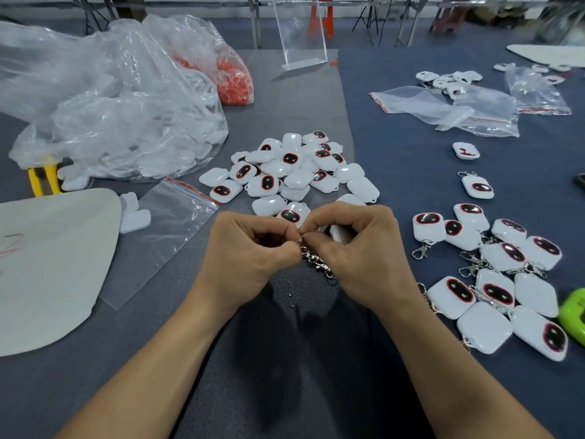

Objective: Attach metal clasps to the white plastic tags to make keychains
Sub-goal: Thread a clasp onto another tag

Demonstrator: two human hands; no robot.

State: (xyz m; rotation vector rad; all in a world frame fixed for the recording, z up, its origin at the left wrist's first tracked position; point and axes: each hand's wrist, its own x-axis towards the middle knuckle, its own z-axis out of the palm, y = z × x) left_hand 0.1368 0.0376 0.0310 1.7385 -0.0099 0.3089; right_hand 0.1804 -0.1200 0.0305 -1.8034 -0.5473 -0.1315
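My left hand (250,248) and my right hand (357,248) meet at the table's middle, fingertips pinched together on a silver metal clasp (316,259) whose chain hangs below them. A white plastic tag (340,233) is tucked under my right fingers. Behind my hands lies a pile of loose white tags (291,169) with dark oval faces. To the right are several finished keychains (493,274), tags with clasps attached. A small loose metal ring (289,294) lies on the mat below my hands.
A big clear bag of white parts (120,115) and a bag of orange pieces (235,80) sit at back left. Empty zip bags (171,229) (443,106), a clear acrylic stand (300,33), a beige sheet (47,261), a green object (573,315).
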